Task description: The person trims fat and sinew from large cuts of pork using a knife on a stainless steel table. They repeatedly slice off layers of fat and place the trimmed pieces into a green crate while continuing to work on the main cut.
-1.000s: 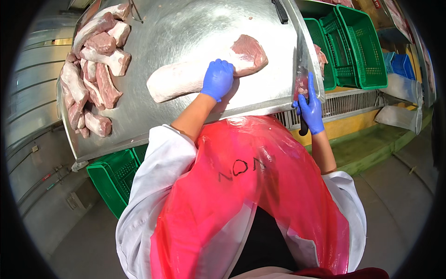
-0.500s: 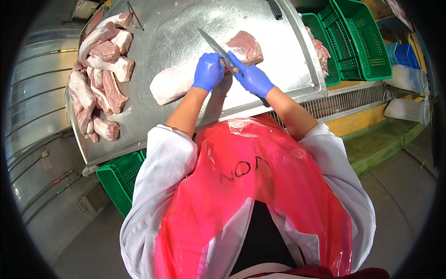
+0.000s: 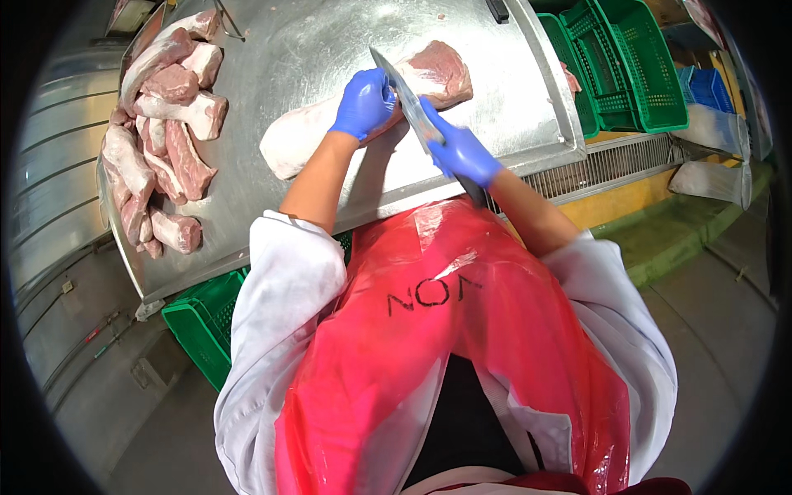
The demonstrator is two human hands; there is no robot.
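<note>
A large piece of pork loin (image 3: 301, 136) lies slantwise on the metal table, pale fat toward the left and a redder cut end at the right. Over its middle my blue-gloved left hand (image 3: 361, 104) is closed, fingers bunched beside the blade; what they pinch, if anything, is hidden. My right hand (image 3: 464, 153), also in a blue glove, closes round a long knife (image 3: 410, 96) near its dark handle. The blade points away to the far left across the loin, and the handle's end shows below my wrist.
Several pork pieces (image 3: 169, 132) are heaped along the table's left side. Green crates (image 3: 639, 70) stand beyond the right edge, with another green crate (image 3: 202, 318) below the table's near left. A dark-handled object (image 3: 497, 10) lies at the far edge. The metal table rim (image 3: 528, 161) runs before me.
My right hand has shifted slightly right and nearer with the knife, its fingers changing position at the blade. My left hand has moved a little left and farther off. The whole view has shifted slightly.
</note>
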